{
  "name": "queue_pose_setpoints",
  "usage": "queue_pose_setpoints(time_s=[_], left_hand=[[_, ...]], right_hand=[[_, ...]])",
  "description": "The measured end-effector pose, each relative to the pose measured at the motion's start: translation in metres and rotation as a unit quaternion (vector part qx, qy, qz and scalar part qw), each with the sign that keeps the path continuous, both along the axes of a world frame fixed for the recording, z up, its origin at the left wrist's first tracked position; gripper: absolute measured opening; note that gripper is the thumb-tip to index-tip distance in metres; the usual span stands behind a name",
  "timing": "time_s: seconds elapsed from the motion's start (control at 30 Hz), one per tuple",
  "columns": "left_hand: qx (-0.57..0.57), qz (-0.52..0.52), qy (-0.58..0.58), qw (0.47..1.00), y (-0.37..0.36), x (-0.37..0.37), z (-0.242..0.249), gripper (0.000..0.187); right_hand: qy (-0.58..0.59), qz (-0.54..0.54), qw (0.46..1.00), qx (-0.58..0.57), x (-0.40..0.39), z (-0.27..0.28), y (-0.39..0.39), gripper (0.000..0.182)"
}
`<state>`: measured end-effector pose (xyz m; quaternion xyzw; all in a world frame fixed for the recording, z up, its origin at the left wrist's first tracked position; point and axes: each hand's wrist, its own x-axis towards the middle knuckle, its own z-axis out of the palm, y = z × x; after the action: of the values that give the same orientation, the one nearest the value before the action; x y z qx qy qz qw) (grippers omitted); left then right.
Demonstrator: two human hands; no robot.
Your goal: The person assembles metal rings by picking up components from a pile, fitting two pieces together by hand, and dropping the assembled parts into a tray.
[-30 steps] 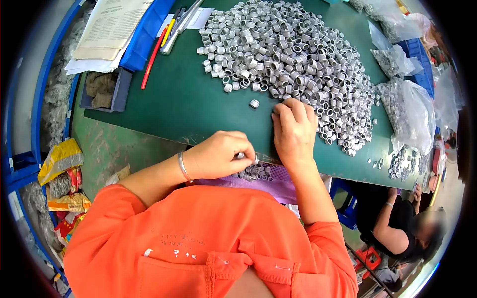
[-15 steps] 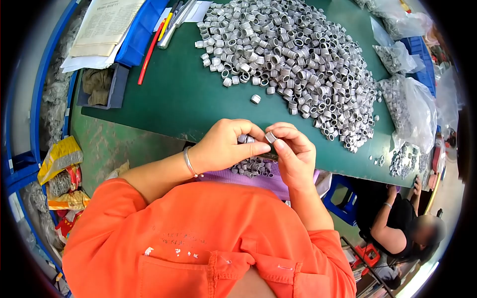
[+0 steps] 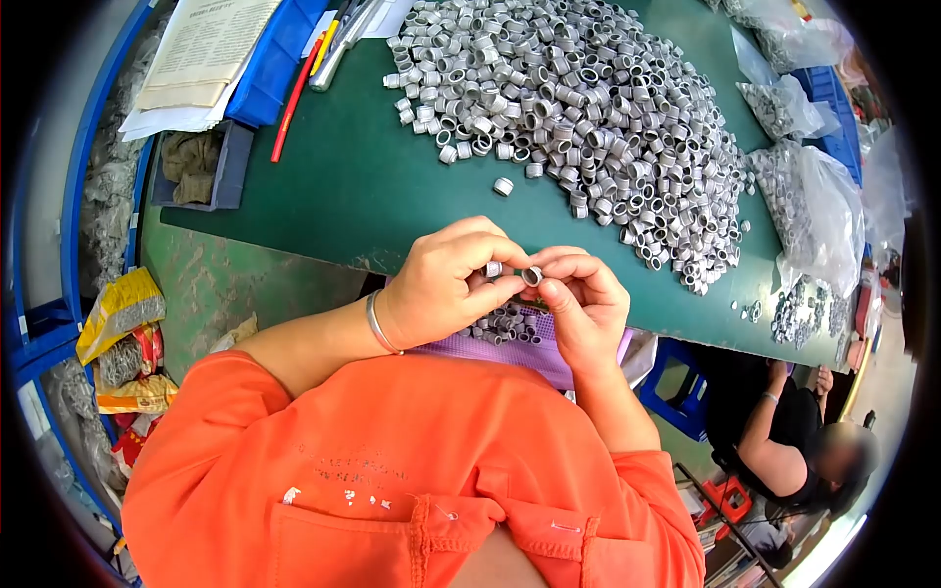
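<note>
Between my fingertips is a small grey metal ring (image 3: 532, 276), its round opening tilted toward me. My right hand (image 3: 588, 306) pinches this ring between thumb and fingers. The thumb and index finger of my left hand (image 3: 446, 279) reach its left side. A second metal ring (image 3: 492, 269) sits within the curled fingers of my left hand. Below both hands, a purple basket (image 3: 549, 366) holds several similar rings (image 3: 505, 325); my hands partly cover it. On the green table ahead spreads a large pile of metal rings (image 3: 588, 118), with one loose ring (image 3: 503, 186) lying apart at its near side.
Papers (image 3: 211, 49), a blue tray (image 3: 284, 69), a red pen (image 3: 291, 110) and a grey bin (image 3: 230, 167) with cloth are at left. Plastic bags (image 3: 818, 216) of small parts line the right. A blue stool (image 3: 676, 392) and another person (image 3: 784, 431) are at lower right.
The ring between my hands has turned, so its opening shows more. My left hand has risen slightly and its fingers have shifted; the second ring has moved a little right.
</note>
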<state>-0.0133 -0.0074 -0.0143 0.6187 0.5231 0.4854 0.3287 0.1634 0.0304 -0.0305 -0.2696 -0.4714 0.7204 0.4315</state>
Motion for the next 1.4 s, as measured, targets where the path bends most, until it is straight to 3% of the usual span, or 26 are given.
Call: queue_pose_setpoints(time_s=[0.3,0.4,0.43,0.47,0.53,0.57,0.63,0.73,0.8,0.87,0.93,1.0,1.03,1.1,1.33,1.4], left_hand=[[-0.048,-0.026,-0.068,0.996,-0.003,-0.004,0.007,0.017],[-0.077,-0.114,-0.029,0.99,-0.005,-0.014,0.007,0.013],[-0.105,-0.147,-0.021,0.983,-0.006,-0.018,0.007,0.012],[-0.133,-0.178,-0.012,0.975,-0.007,-0.022,0.007,0.011],[-0.18,-0.187,0.007,0.966,-0.008,-0.026,0.002,0.009],[-0.184,-0.157,0.01,0.97,-0.009,-0.027,-0.003,0.008],[-0.203,-0.103,0.01,0.974,-0.006,-0.026,0.001,0.006],[-0.203,-0.064,-0.005,0.977,-0.002,-0.023,0.0,0.005],[-0.196,-0.058,-0.007,0.979,-0.001,-0.023,0.003,0.007],[-0.231,0.004,-0.052,0.972,-0.003,-0.023,0.005,0.011],[-0.223,0.022,-0.045,0.974,-0.003,-0.022,-0.001,0.017],[-0.22,0.031,-0.131,0.966,0.0,-0.018,-0.003,0.02],[-0.221,0.021,-0.135,0.966,0.001,-0.017,-0.005,0.02],[-0.213,0.001,-0.116,0.97,0.005,-0.013,0.001,0.019],[-0.173,-0.03,-0.096,0.98,0.004,-0.006,0.004,0.014],[-0.154,-0.029,-0.082,0.984,0.002,-0.005,0.004,0.013]], right_hand=[[0.042,0.076,0.995,-0.051,0.008,-0.004,0.005,0.009],[-0.018,0.163,0.985,-0.053,0.015,0.004,0.013,0.007],[-0.097,0.174,0.98,0.01,0.015,0.008,0.016,0.007],[-0.209,0.177,0.948,0.163,0.012,0.012,0.022,0.01],[-0.288,0.112,0.901,0.306,0.0,0.012,0.029,0.016],[-0.284,0.11,0.901,0.309,-0.007,0.01,0.033,0.016],[-0.347,-0.031,0.828,0.439,-0.028,0.003,0.041,0.022],[-0.415,-0.077,0.747,0.513,-0.053,-0.01,0.053,0.028],[-0.415,-0.061,0.752,0.509,-0.051,-0.013,0.055,0.03],[-0.319,-0.031,0.857,0.404,-0.042,-0.014,0.048,0.031],[-0.217,-0.004,0.952,0.217,-0.034,-0.016,0.038,0.035],[-0.127,-0.013,0.98,0.152,-0.029,-0.013,0.027,0.043],[-0.131,-0.017,0.98,0.149,-0.027,-0.013,0.025,0.043],[-0.023,0.0,0.99,0.142,-0.022,-0.014,0.02,0.048],[-0.003,-0.026,0.979,0.202,-0.015,-0.012,0.011,0.044],[-0.013,-0.057,0.979,0.194,-0.014,-0.007,0.009,0.036]])
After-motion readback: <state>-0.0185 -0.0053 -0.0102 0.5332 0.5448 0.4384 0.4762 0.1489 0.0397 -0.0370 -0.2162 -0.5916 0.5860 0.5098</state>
